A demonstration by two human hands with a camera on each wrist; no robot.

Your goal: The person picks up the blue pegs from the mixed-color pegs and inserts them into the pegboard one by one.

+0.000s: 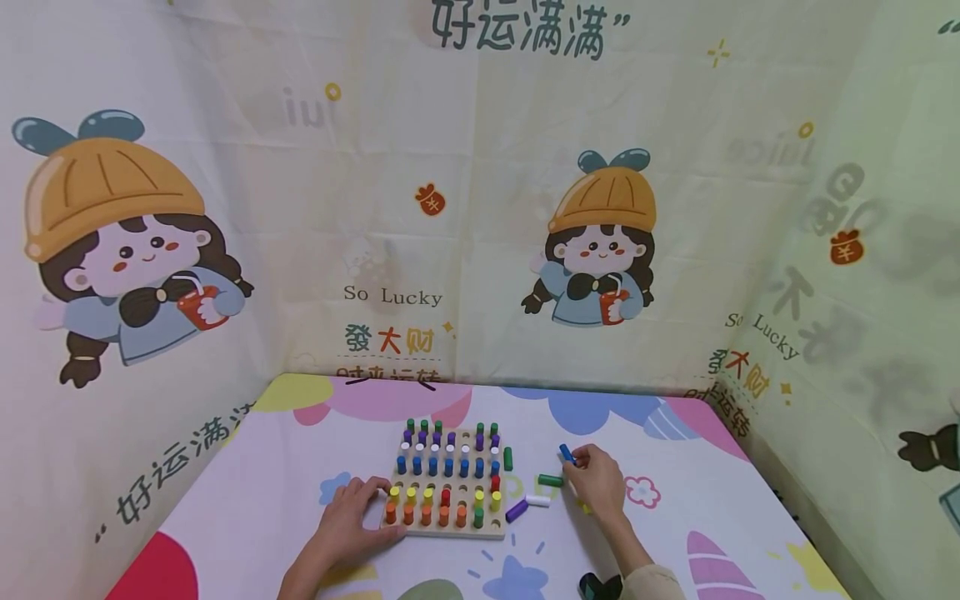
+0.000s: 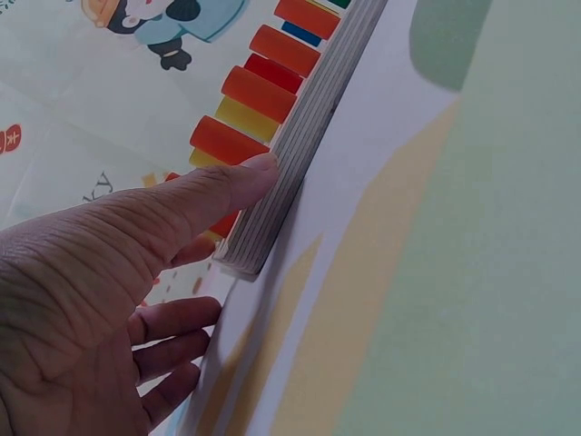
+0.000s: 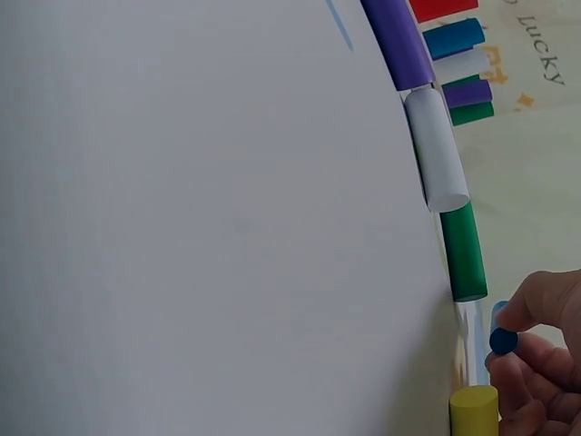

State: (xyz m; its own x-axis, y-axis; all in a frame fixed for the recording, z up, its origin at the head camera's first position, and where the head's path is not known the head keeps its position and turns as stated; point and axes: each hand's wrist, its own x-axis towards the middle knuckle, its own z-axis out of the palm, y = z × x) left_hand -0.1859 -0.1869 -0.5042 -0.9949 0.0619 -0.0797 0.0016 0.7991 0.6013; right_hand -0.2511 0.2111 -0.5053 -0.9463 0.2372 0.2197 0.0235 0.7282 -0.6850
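Note:
A wooden pegboard [image 1: 450, 532] carries rows of coloured pegs: green, purple, white, blue, yellow and orange, with a few red ones among them. Some of its holes have no peg. My left hand [image 1: 348, 521] grips the board's near left corner, thumb [image 2: 250, 182] on the front edge, index finger by the left side. To the right of the board, my right hand [image 1: 600, 483] pinches a blue peg [image 1: 566, 453] between thumb and fingers, above the table. The peg's round end also shows in the right wrist view.
Loose pegs lie right of the board: a green peg [image 1: 507, 459] close beside it, another green peg [image 1: 550, 480], a white peg [image 1: 537, 501], a purple peg [image 1: 517, 511] and a yellow peg [image 3: 474, 413]. A patterned cloth covers the table [image 1: 675, 550]; printed curtains [image 1: 480, 250] surround it.

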